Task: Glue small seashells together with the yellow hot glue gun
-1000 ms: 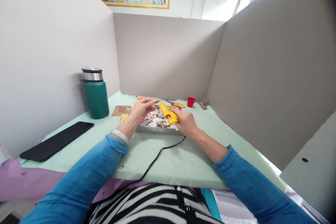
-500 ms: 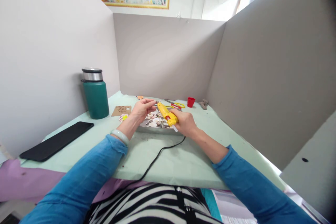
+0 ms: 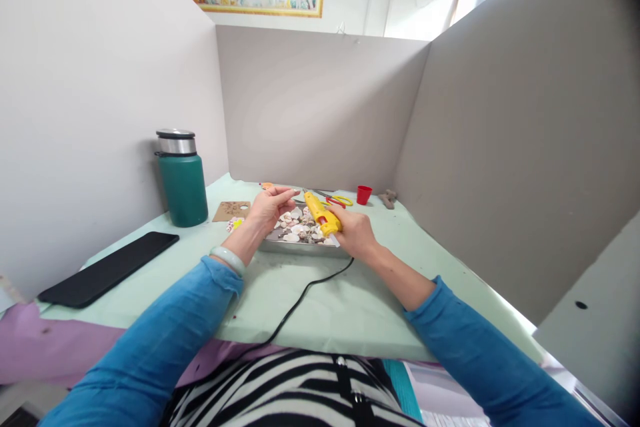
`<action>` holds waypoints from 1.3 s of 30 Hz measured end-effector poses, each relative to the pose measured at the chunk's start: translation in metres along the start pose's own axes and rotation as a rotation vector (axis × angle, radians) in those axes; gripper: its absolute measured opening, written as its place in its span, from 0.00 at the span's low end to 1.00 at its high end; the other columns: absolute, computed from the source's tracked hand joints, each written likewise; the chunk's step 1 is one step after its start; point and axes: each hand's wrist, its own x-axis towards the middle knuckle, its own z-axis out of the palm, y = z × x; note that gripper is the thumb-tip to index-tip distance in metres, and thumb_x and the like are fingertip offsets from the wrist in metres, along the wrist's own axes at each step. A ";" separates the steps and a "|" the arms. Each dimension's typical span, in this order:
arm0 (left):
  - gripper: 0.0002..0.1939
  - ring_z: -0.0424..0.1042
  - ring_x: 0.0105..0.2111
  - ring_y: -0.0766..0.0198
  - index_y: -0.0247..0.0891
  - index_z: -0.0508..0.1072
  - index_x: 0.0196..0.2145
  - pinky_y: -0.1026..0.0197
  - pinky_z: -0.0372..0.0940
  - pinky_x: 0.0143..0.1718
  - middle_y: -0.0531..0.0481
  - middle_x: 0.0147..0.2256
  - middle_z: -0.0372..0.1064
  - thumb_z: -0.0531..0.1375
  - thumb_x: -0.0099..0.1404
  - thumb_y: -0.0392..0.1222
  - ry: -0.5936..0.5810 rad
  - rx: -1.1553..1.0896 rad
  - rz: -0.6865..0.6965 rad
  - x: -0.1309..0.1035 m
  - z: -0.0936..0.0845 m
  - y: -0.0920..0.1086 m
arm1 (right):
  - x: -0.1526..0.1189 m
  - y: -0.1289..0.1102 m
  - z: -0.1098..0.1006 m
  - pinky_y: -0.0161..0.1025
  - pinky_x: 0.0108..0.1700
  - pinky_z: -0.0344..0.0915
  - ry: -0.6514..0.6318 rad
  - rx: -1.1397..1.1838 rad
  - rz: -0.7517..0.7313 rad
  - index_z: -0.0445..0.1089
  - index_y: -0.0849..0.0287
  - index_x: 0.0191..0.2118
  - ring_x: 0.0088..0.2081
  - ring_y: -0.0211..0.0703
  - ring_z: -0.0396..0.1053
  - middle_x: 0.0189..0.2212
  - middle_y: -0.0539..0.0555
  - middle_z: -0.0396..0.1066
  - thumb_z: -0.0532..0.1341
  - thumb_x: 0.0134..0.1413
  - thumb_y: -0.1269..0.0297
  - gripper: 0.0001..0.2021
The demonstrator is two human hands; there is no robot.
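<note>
Glue gun point(image 3: 320, 212) rests in the right hand point(image 3: 354, 235), whose grip is wrapped round its handle; the nozzle points up and away, slightly left, and a pale stick pokes out of the rear end. It is held above the tray point(image 3: 304, 249), its tip near the left fingertips but apart from them. The left hand point(image 3: 271, 207) has its grip closed in a pinch, thumb against forefinger, on a tiny piece point(image 3: 296, 193) too small to make out. A pale bangle point(image 3: 228, 259) circles the left wrist.

Shells point(image 3: 293, 235) fill much of the metal tray, which stands on the green-covered tabletop point(image 3: 380, 313) beneath both hands. A black cord point(image 3: 304, 292) runs from below the right hand to the near edge. Beyond the tray lie scissors point(image 3: 336, 201) with red and yellow handles, then a red cup point(image 3: 364, 195) and a brown lump point(image 3: 387, 199). Left of the left hand are a card point(image 3: 231, 211), a green bottle point(image 3: 183, 188) and a black slab point(image 3: 110, 269).
</note>
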 end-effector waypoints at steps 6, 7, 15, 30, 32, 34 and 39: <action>0.11 0.66 0.20 0.75 0.31 0.70 0.28 0.69 0.66 0.26 0.45 0.32 0.74 0.68 0.47 0.33 -0.014 -0.002 -0.007 -0.001 0.001 0.001 | 0.000 0.000 0.000 0.35 0.31 0.58 0.006 -0.003 0.004 0.67 0.57 0.45 0.31 0.43 0.70 0.34 0.53 0.75 0.57 0.44 0.71 0.18; 0.12 0.66 0.20 0.75 0.31 0.70 0.28 0.69 0.66 0.26 0.45 0.32 0.74 0.68 0.46 0.33 -0.016 -0.003 -0.008 -0.001 0.001 0.000 | 0.000 -0.001 0.000 0.35 0.31 0.58 0.003 -0.002 0.002 0.67 0.57 0.45 0.31 0.43 0.70 0.34 0.53 0.75 0.57 0.44 0.71 0.18; 0.13 0.67 0.19 0.75 0.31 0.70 0.28 0.69 0.66 0.25 0.47 0.31 0.74 0.69 0.45 0.35 -0.033 0.001 -0.017 -0.002 0.001 0.000 | 0.000 -0.001 -0.002 0.35 0.33 0.60 -0.017 0.020 -0.024 0.67 0.57 0.46 0.33 0.43 0.70 0.38 0.52 0.75 0.56 0.42 0.74 0.21; 0.13 0.66 0.20 0.75 0.31 0.71 0.28 0.67 0.67 0.27 0.53 0.24 0.69 0.69 0.45 0.34 -0.022 0.021 -0.017 -0.001 0.001 -0.002 | 0.001 -0.004 -0.003 0.35 0.35 0.61 -0.036 0.047 -0.067 0.67 0.58 0.45 0.35 0.44 0.71 0.40 0.54 0.74 0.56 0.43 0.74 0.19; 0.13 0.66 0.20 0.75 0.31 0.71 0.28 0.68 0.67 0.27 0.53 0.24 0.69 0.69 0.45 0.34 -0.017 0.008 -0.014 -0.002 0.001 -0.001 | 0.001 -0.004 -0.002 0.35 0.35 0.61 -0.035 0.039 -0.066 0.67 0.57 0.45 0.35 0.44 0.71 0.40 0.53 0.74 0.56 0.43 0.73 0.19; 0.13 0.66 0.20 0.74 0.31 0.70 0.28 0.69 0.66 0.26 0.52 0.25 0.70 0.69 0.45 0.34 -0.017 -0.008 -0.011 -0.002 0.000 0.000 | 0.001 -0.004 -0.002 0.35 0.35 0.61 -0.029 0.032 -0.060 0.67 0.57 0.45 0.35 0.44 0.71 0.40 0.53 0.74 0.56 0.43 0.73 0.19; 0.11 0.66 0.19 0.75 0.31 0.70 0.29 0.69 0.65 0.26 0.46 0.31 0.74 0.67 0.47 0.33 -0.013 -0.012 -0.009 -0.002 0.001 0.002 | 0.000 -0.001 -0.001 0.35 0.33 0.60 -0.014 0.007 -0.031 0.67 0.57 0.46 0.33 0.43 0.71 0.37 0.52 0.75 0.56 0.42 0.74 0.21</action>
